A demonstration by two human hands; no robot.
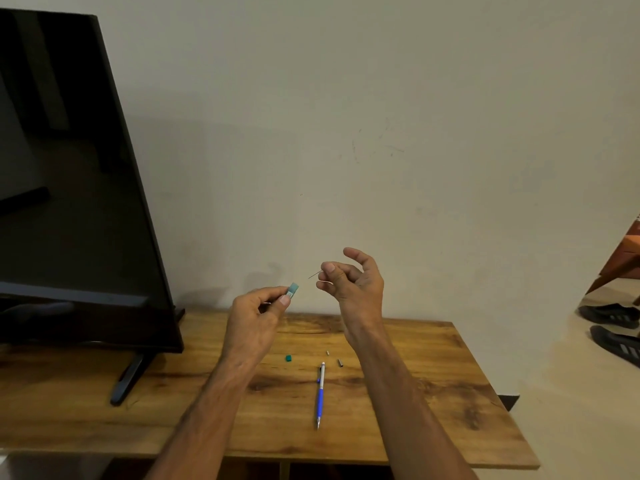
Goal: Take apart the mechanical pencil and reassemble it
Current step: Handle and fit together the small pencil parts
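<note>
Blue-and-silver mechanical pencil lies on wooden worktop, long axis near-far, tip pointing near. Just beyond it: small green cap, tiny silver bit, short dark metal sleeve. Above, left hand pinches translucent teal lead case; right hand pinches thin lead, other fingers loose. Black TV far left.

Dim, warm, even light; soft hand shadows on the wall; wide-angle bending at the edges; slightly soft focus.
</note>
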